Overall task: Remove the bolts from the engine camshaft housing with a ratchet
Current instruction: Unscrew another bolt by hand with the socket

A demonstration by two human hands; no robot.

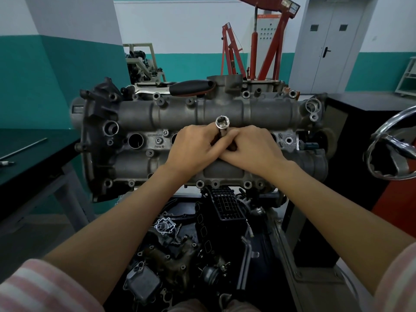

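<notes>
Grey cast camshaft housing (139,115) spans the middle of the view, lying across from left to right on its stand. Both hands meet over its centre. Left hand (195,147) has fingers curled round a chrome socket (222,124) standing upright, square drive opening facing up; right hand (252,147) presses in from the right, fingers wrapped round the same socket lower down, thumbs touching. What the socket's lower end sits on is hidden by the fingers. Ratchet (180,88) with black and red grip lies on the far edge of the housing, left of centre, well apart from both hands. One bolt (159,140) shows in the valley between the two cam tubes, left of the hands; many rim bolt holes look open. Below the housing, near side, a heap of loose engine parts (180,255). Red engine hoist (265,48) stands far behind. Black bench (33,158) at left carries a thin rod (24,148).
</notes>
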